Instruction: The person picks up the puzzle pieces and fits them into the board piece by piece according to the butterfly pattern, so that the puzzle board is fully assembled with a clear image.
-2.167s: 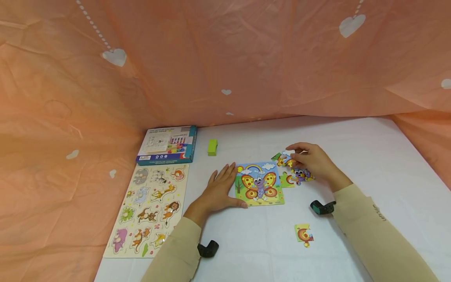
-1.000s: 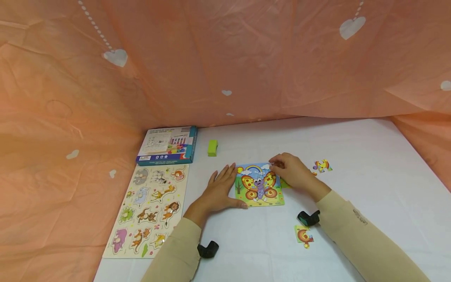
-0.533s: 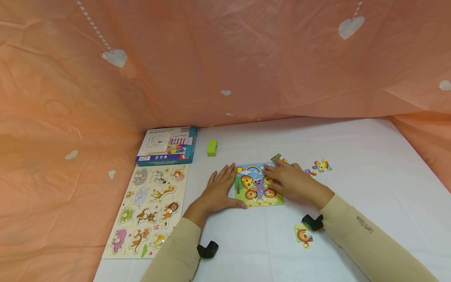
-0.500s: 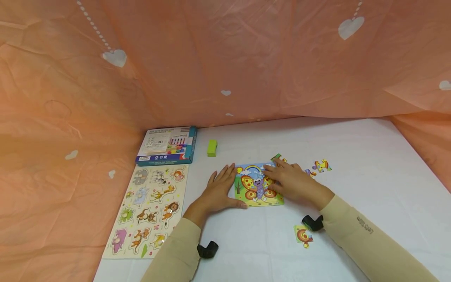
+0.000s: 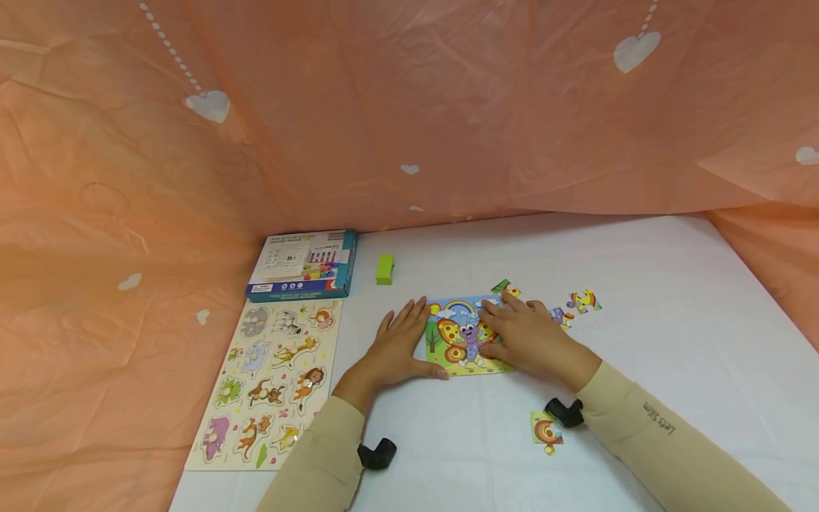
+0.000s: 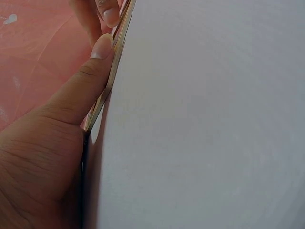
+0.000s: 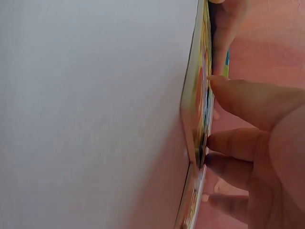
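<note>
A square butterfly puzzle board (image 5: 471,348) lies on the white table in the head view. My left hand (image 5: 393,350) lies flat at its left side, fingers spread along the edge. In the left wrist view its thumb (image 6: 78,86) rests against the board's wooden edge. The fingertips of my right hand (image 5: 531,334) press on the right half of the picture, covering part of the butterfly's wing. In the right wrist view, the thumb and fingers (image 7: 233,143) touch the board's face and pinch nothing visible. A green-and-red puzzle piece (image 5: 504,286) lies beyond the board's upper right corner.
More loose pieces lie right of the hand: a purple piece (image 5: 560,317) and a yellow piece (image 5: 585,301). An orange-ringed piece (image 5: 545,431) lies nearer the front. At left are an animal peg puzzle (image 5: 275,384) and a flat box (image 5: 303,263). A green block (image 5: 384,269) stands behind.
My right hand has carried a cloud-patterned piece from the right onto the board, let go of it, and now presses with its fingertips. The left hand has stayed still.
</note>
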A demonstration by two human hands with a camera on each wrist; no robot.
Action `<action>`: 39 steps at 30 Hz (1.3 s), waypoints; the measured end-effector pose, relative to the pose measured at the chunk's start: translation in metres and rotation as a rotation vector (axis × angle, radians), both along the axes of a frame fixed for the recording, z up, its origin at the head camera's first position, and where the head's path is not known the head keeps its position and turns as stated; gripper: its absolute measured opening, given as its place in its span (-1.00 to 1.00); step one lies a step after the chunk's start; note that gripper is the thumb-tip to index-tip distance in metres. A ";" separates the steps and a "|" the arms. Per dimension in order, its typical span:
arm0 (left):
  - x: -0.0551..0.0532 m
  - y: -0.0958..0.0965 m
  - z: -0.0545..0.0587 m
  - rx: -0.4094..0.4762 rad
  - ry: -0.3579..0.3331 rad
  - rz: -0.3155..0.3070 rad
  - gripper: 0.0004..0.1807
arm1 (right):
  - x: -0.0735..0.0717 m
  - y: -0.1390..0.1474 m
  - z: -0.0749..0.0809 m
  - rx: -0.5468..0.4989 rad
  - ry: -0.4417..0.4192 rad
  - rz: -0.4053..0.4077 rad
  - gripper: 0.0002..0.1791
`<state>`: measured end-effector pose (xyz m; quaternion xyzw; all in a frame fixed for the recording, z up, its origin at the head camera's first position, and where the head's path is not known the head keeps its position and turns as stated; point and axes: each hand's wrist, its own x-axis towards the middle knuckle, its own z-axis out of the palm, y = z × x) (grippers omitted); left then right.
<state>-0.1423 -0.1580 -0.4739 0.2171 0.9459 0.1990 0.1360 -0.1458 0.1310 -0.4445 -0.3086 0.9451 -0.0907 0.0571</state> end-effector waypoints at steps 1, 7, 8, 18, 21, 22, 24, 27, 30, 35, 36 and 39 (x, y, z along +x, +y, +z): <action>0.000 0.000 0.000 -0.001 -0.005 0.001 0.47 | 0.001 -0.001 0.000 0.003 0.005 0.002 -0.25; 0.000 0.000 0.002 0.006 -0.006 0.001 0.48 | 0.005 -0.005 0.001 0.018 0.007 0.002 -0.24; 0.000 0.000 0.002 0.009 -0.002 0.000 0.47 | 0.005 -0.006 0.001 0.018 0.005 0.000 -0.23; -0.001 -0.001 -0.003 0.028 0.002 -0.001 0.46 | 0.002 -0.002 -0.003 -0.099 -0.119 -0.034 -0.20; 0.000 -0.001 -0.003 0.024 0.001 -0.001 0.47 | 0.000 0.003 -0.003 -0.215 -0.183 -0.051 -0.23; 0.000 -0.001 -0.002 0.022 0.001 -0.002 0.47 | -0.001 0.005 -0.003 -0.253 -0.197 -0.055 -0.24; 0.000 -0.001 -0.001 0.018 0.002 -0.002 0.47 | -0.004 0.008 -0.002 -0.322 -0.209 -0.060 -0.25; 0.001 0.000 -0.001 0.013 -0.001 0.002 0.48 | -0.007 0.016 -0.001 -0.409 -0.224 -0.084 -0.27; 0.001 0.000 -0.001 0.016 -0.002 0.004 0.48 | -0.009 0.026 0.002 -0.517 -0.255 -0.116 -0.29; 0.002 0.001 0.001 0.025 0.002 0.002 0.47 | -0.010 0.049 0.007 -0.669 -0.289 -0.192 -0.30; 0.002 0.001 0.002 0.024 0.002 0.002 0.47 | -0.010 0.054 0.008 -0.692 -0.291 -0.213 -0.31; 0.002 0.001 0.002 0.024 0.006 0.002 0.47 | -0.009 0.069 0.011 -0.738 -0.276 -0.257 -0.36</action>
